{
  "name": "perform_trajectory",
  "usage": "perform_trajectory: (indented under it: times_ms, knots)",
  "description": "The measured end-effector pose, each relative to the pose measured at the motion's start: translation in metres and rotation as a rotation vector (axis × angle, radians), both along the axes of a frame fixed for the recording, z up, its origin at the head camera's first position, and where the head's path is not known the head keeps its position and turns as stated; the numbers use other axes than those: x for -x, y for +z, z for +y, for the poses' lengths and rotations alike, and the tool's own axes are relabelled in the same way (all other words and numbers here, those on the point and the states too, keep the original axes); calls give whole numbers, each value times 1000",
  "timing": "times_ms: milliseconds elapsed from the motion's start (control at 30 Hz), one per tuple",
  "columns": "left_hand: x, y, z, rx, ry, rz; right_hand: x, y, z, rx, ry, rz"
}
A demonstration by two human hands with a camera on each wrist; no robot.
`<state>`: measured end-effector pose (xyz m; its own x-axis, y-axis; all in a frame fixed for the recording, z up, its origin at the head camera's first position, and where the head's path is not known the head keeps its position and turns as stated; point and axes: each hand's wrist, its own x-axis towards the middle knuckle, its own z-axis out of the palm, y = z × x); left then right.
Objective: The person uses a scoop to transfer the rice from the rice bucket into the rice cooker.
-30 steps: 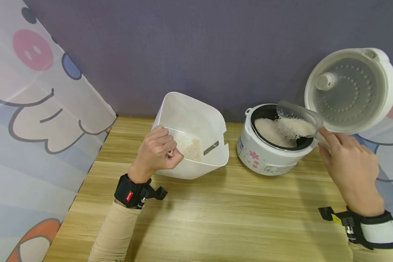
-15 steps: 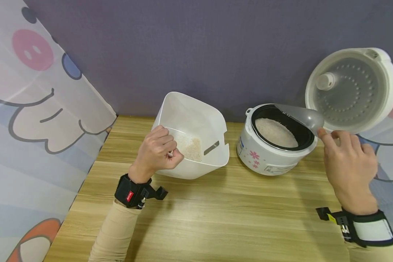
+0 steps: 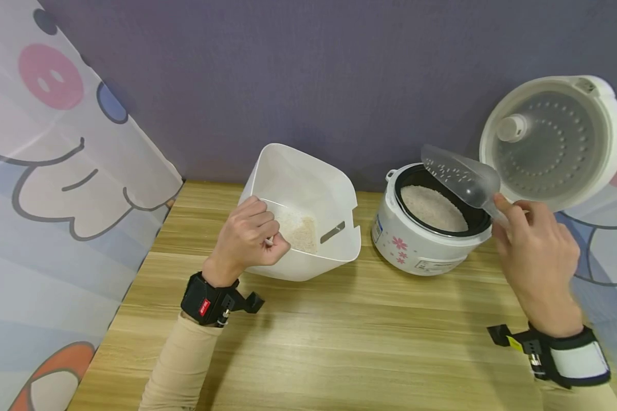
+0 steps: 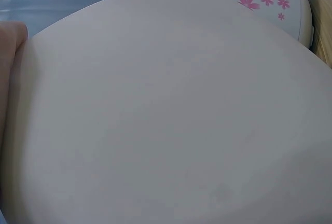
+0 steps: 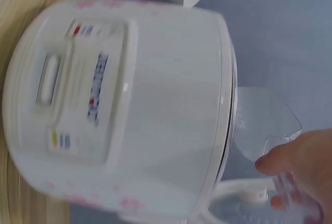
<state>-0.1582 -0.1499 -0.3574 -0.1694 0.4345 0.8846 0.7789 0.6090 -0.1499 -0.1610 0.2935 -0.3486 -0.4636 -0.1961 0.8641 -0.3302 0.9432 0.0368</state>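
Observation:
My left hand (image 3: 249, 234) grips the near-left rim of a white plastic bin (image 3: 308, 182), which tilts so its mouth faces me. Some rice (image 3: 300, 234) lies at the bottom of it. In the left wrist view the bin's outer wall (image 4: 171, 99) fills most of the picture. My right hand (image 3: 540, 257) holds a clear plastic scoop (image 3: 460, 174) by its handle, over the open rice cooker (image 3: 416, 257). A few grains cling to the scoop. Inside the cooker's black pot, white rice (image 3: 434, 208) forms a mound. The right wrist view shows the scoop (image 5: 264, 120) beyond the cooker's rim.
The cooker's raised lid (image 3: 552, 142) stands at the right, close behind my right hand. A wooden table (image 3: 370, 342) carries both containers. A grey-purple wall (image 3: 308, 68) rises behind them, and cartoon-printed curtains (image 3: 72, 228) hang at both sides.
The scoop has tipped its rice into the cooker and turned back, now nearly emptied. My right hand has shifted slightly left. My left hand and the bin have stayed in place.

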Motion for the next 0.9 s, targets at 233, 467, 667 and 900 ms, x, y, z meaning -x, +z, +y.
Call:
perform_trajectory:
  times_ms: [233, 467, 667, 900]
  knots:
    - [1, 0, 1, 6, -7, 0, 1, 2, -31, -42, 171, -19]
    - [1, 1, 2, 10, -6, 1, 8, 5, -70, -192, 317, -82]
    - [1, 1, 3, 11, -13, 3, 16, 1, -98, -366, 363, -117]
    - [1, 2, 3, 15, -21, 9, 22, -5, -117, -510, 390, -239]
